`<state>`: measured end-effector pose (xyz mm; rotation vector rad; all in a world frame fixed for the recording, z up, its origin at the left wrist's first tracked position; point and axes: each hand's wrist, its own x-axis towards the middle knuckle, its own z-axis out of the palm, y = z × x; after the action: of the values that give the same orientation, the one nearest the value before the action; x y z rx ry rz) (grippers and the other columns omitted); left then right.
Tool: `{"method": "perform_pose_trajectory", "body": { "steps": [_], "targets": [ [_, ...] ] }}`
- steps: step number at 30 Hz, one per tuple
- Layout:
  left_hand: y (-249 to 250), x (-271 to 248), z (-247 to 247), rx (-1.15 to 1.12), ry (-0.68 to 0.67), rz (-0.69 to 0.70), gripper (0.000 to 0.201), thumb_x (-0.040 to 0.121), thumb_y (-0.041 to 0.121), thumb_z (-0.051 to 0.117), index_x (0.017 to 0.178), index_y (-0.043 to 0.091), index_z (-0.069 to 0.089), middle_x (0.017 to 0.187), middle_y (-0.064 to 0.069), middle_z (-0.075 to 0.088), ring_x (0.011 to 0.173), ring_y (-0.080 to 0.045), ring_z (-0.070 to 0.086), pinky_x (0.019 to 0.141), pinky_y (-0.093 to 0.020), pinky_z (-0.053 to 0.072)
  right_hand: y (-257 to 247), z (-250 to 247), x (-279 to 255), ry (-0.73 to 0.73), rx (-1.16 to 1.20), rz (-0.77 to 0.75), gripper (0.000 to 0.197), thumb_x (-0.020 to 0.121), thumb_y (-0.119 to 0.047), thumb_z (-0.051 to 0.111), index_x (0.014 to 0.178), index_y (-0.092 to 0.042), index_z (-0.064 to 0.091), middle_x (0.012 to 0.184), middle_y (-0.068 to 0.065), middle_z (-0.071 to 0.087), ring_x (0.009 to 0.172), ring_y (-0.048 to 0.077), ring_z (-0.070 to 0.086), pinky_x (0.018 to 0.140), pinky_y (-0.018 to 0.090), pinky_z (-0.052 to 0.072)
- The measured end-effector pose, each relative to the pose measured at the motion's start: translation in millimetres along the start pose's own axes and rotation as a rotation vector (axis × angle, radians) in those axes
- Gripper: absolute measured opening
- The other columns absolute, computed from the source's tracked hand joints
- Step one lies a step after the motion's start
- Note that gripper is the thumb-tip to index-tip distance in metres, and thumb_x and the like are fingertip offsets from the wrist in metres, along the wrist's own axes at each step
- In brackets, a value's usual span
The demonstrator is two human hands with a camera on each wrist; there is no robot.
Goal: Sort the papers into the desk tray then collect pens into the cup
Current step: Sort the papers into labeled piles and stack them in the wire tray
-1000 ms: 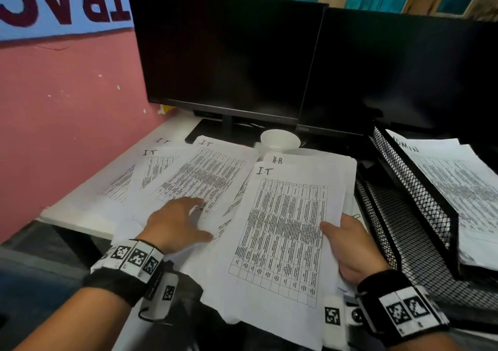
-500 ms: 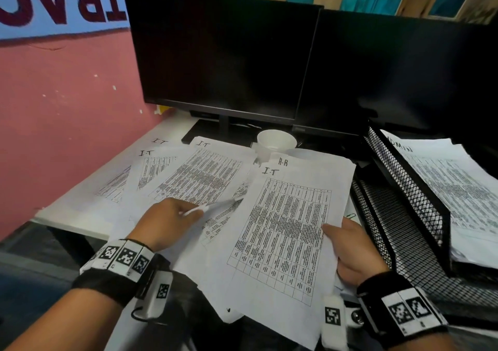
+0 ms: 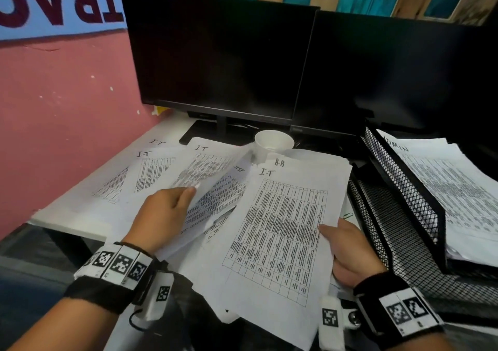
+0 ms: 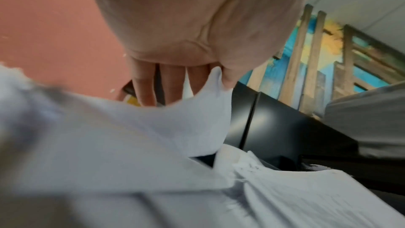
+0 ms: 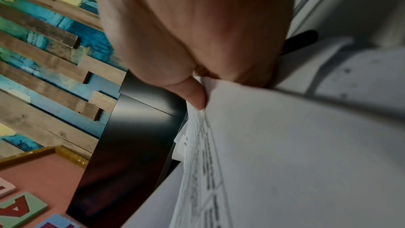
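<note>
Printed sheets marked "I.T" lie fanned over the white desk (image 3: 70,213). My right hand (image 3: 347,251) grips the right edge of a stack of papers (image 3: 280,232) whose top sheet reads "I.T"; its thumb (image 5: 192,91) lies on top. My left hand (image 3: 161,216) pinches the lower edge of another I.T sheet (image 3: 207,167) and lifts it off the spread; the pinched sheet (image 4: 210,89) shows between thumb and fingers. A black mesh desk tray (image 3: 404,197) stands at the right, its upper tier holding papers (image 3: 458,189). A white cup (image 3: 272,144) stands behind the papers. No pens are visible.
Two dark monitors (image 3: 215,62) stand along the back of the desk. A pink wall (image 3: 62,108) bounds the left side. A green paper clip (image 3: 348,215) lies between the stack and the tray.
My left hand went from resting flat on the I.T sheet to pinching its edge and raising it. My right hand kept its hold on the stack.
</note>
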<state>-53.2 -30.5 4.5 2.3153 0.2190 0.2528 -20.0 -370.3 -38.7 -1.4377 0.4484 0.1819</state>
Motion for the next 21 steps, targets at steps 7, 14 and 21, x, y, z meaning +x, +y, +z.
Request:
{"method": "perform_pose_trajectory", "body": {
  "steps": [7, 14, 21],
  "targets": [
    [46, -31, 28, -0.038, -0.318, 0.262, 0.029, 0.105, 0.048, 0.047, 0.107, 0.044, 0.075, 0.085, 0.008, 0.078, 0.053, 0.002, 0.054, 0.068, -0.025, 0.053, -6, 16, -12, -0.037, 0.200, 0.013, 0.032, 0.110, -0.004, 0.046, 0.136, 0.001, 0.063, 0.124, 0.023, 0.075, 0.116, 0.042, 0.071, 0.106, 0.058, 0.053],
    [41, -48, 72, -0.099, -0.733, 0.300, 0.048, 0.093, 0.079, 0.027, 0.127, 0.065, 0.057, 0.135, 0.025, 0.067, 0.132, 0.005, 0.057, 0.119, -0.030, 0.042, -4, 21, -20, -0.176, 0.113, -0.066, 0.030, 0.104, -0.006, 0.059, 0.134, -0.006, 0.067, 0.124, 0.017, 0.078, 0.116, 0.035, 0.074, 0.111, 0.057, 0.051],
    [16, -16, 35, 0.205, -0.495, 0.213, 0.044, 0.103, 0.059, 0.046, 0.141, 0.043, 0.061, 0.160, 0.015, 0.045, 0.148, -0.004, 0.038, 0.125, -0.035, 0.028, -8, 3, -17, -0.098, -0.002, -0.137, 0.039, 0.098, 0.012, 0.056, 0.123, -0.012, 0.074, 0.116, 0.012, 0.081, 0.107, 0.032, 0.078, 0.099, 0.053, 0.058]
  ]
}}
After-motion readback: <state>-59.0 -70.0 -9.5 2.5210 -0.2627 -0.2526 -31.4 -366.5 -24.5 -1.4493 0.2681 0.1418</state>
